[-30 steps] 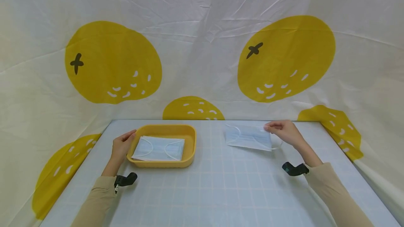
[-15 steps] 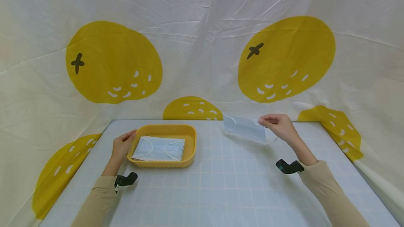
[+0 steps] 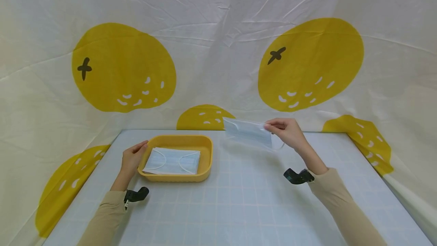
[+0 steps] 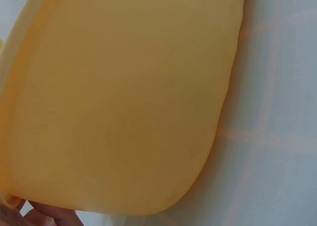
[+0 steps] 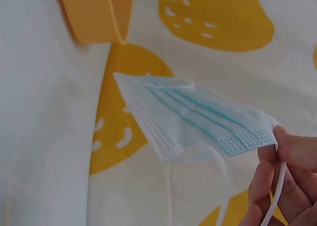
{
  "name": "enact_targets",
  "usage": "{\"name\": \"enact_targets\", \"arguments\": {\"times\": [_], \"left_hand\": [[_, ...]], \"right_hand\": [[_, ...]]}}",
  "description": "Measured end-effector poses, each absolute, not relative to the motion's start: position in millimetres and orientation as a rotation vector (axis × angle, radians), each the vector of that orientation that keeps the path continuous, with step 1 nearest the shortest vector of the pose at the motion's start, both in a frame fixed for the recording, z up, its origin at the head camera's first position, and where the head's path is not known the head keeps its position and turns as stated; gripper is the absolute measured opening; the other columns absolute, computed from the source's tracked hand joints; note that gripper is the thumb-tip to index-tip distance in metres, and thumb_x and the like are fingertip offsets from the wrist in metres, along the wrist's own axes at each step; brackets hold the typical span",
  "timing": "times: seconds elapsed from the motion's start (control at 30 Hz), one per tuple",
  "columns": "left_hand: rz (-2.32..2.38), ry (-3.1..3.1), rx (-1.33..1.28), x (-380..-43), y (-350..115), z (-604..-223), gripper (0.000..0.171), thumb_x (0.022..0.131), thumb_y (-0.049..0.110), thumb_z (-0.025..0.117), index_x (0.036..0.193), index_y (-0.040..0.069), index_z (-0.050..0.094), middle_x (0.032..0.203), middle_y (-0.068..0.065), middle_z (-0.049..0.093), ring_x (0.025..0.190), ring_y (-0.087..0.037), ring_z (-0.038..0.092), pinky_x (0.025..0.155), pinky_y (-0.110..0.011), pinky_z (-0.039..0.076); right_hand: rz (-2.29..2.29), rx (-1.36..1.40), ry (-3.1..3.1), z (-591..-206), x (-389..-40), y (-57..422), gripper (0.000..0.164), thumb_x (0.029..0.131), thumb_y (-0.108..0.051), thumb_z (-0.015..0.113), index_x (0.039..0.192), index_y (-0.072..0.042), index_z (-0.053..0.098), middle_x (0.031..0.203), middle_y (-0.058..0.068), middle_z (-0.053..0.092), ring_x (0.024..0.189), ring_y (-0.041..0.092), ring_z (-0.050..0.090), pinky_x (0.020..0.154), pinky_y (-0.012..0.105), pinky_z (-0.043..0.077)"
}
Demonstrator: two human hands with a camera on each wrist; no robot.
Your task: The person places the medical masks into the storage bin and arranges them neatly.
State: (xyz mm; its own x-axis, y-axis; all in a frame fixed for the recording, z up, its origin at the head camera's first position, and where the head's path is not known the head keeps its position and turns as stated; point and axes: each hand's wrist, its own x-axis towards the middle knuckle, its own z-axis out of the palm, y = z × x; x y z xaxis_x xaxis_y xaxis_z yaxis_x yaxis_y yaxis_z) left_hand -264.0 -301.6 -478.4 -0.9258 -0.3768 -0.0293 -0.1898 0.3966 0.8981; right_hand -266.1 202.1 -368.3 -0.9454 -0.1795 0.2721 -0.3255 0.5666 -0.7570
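Note:
My right hand (image 3: 286, 131) pinches a light blue face mask (image 3: 250, 133) at one end, holding it in the air above the back of the table. In the right wrist view the mask (image 5: 198, 114) shows its pleats, with a white ear loop hanging down by the fingers (image 5: 297, 151). At the left, my left hand (image 3: 132, 158) grips the rim of a yellow tray (image 3: 206, 158). Inside that tray lies a stack of face masks (image 3: 172, 161), ear loops on top. The left wrist view shows the tray's side wall (image 4: 124, 112) and a few fingertips (image 4: 52, 213) under its rim.
A pale blue table (image 3: 232, 204) with a faint grid carries the tray. Behind it hangs a white cloth (image 3: 218, 67) printed with large yellow fruit shapes. Dark wrist cameras (image 3: 298, 176) are strapped on both arms.
My right hand has risen and moved left toward the tray, carrying the face mask up off the table. The left hand, tray and stacked masks have stayed put.

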Motion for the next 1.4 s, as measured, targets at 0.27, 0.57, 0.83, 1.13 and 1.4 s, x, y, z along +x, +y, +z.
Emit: {"name": "enact_targets", "arguments": {"times": [0.27,0.57,0.83,1.13,1.4], "left_hand": [[-1.563,-2.466,0.51,-261,-303,-477,0.048,0.101,0.036,0.045,0.138,0.005,0.052,0.144,-0.016,0.049,0.132,-0.028,0.045,0.109,-0.041,0.04],[-1.576,-2.451,0.525,-261,-302,-477,0.046,0.101,0.034,0.047,0.137,0.005,0.053,0.143,-0.015,0.051,0.13,-0.026,0.047,0.108,-0.037,0.043],[-1.581,-2.454,0.527,-261,-304,-477,0.046,0.102,0.033,0.046,0.137,0.004,0.053,0.143,-0.016,0.05,0.13,-0.028,0.047,0.109,-0.041,0.041],[-1.568,-2.453,0.534,-264,-304,-477,0.046,0.101,0.034,0.048,0.136,0.005,0.054,0.141,-0.016,0.052,0.129,-0.026,0.048,0.106,-0.036,0.044],[-1.613,-2.417,0.551,-269,-300,-477,0.044,0.101,0.03,0.048,0.136,0.004,0.054,0.142,-0.016,0.051,0.131,-0.028,0.047,0.108,-0.04,0.042]], "right_hand": [[1.449,0.502,-2.581,-363,-274,167,0.029,0.091,-0.027,0.067,0.105,-0.002,0.073,0.098,0.016,0.072,0.082,0.017,0.064,0.078,0.027,0.056],[1.65,0.583,-2.516,-359,-280,128,0.026,0.09,-0.02,0.068,0.106,0.0,0.072,0.098,0.014,0.072,0.079,0.01,0.064,0.075,0.021,0.056],[1.736,0.652,-2.519,-366,-283,93,0.025,0.091,-0.019,0.067,0.105,0.001,0.072,0.098,0.015,0.072,0.081,0.014,0.062,0.08,0.032,0.056],[1.815,0.686,-2.546,-377,-283,56,0.023,0.091,-0.017,0.067,0.104,0.0,0.072,0.096,0.013,0.073,0.076,0.012,0.061,0.074,0.024,0.053],[2.005,0.679,-2.526,-389,-282,27,0.024,0.091,-0.018,0.067,0.106,0.0,0.072,0.085,-0.001,0.073,0.079,0.025,0.063,0.073,0.024,0.053]]}}
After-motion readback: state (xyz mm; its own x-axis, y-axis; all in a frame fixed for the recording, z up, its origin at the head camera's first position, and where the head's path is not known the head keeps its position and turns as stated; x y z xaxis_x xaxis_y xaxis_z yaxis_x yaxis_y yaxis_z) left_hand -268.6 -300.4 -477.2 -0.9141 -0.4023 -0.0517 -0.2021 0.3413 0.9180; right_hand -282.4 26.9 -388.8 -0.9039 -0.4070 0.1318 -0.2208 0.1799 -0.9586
